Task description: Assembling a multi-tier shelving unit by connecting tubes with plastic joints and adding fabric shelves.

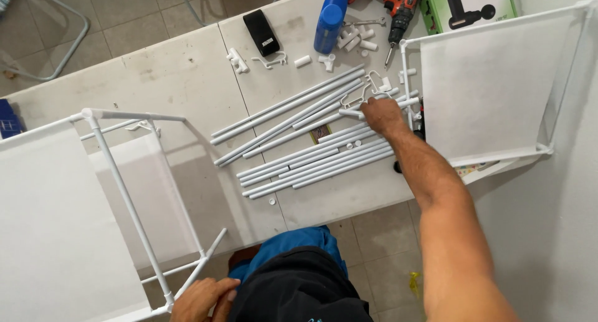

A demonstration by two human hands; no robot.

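Right hand reaches over the white tubes, fingers curled onto one tube's end beside the white wire clip. Left hand grips the white rack frame at its lower corner, fingers closed around it.

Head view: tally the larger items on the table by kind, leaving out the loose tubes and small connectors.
Fabric shelf panels in white frames: 2
Blue bottle: 1
Cordless drill: 1
Green box: 1
Black pouch: 1
Total: 6
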